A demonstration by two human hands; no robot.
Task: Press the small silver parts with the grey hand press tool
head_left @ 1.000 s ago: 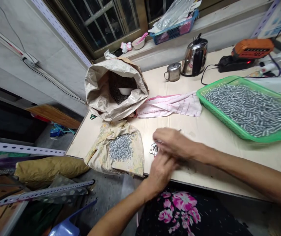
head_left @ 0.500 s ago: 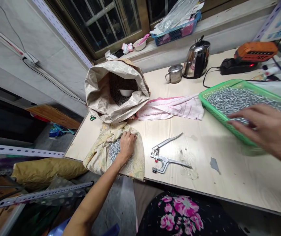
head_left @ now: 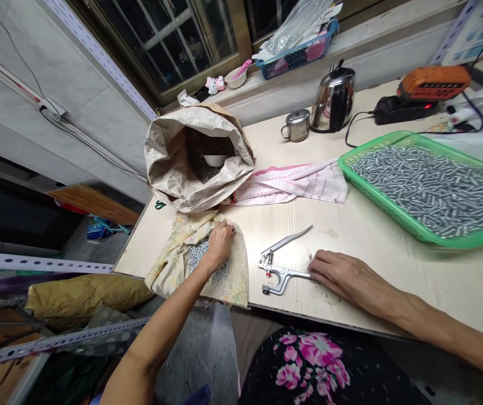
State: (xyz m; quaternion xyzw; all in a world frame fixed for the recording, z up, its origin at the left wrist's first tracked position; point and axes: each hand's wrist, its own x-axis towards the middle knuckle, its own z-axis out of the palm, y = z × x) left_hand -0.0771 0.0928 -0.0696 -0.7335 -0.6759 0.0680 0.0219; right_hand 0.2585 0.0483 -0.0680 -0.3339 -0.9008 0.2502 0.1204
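My left hand rests on a yellow floral cloth at the table's front edge. Its fingers are curled together beside a heap of small silvery metal pieces; whatever they pinch is hidden. Snap-fastener pliers lie on the table to the right, with their jaw end toward the cloth and their two handles spread apart. My right hand is closed over the end of the lower handle, which its fingers cover. Farther right, a green plastic basket holds a mass of small silvery metal cylinders.
Behind the cloth stands an open woven sack with dark small pieces and a white bowl inside. A pink-white towel, a lidded metal mug, a kettle and an orange battery on a charger are farther back.
My right hand has moved left and down from above the green basket to the pliers' lower handle. My left hand stays over the cloth, nearly unmoved.
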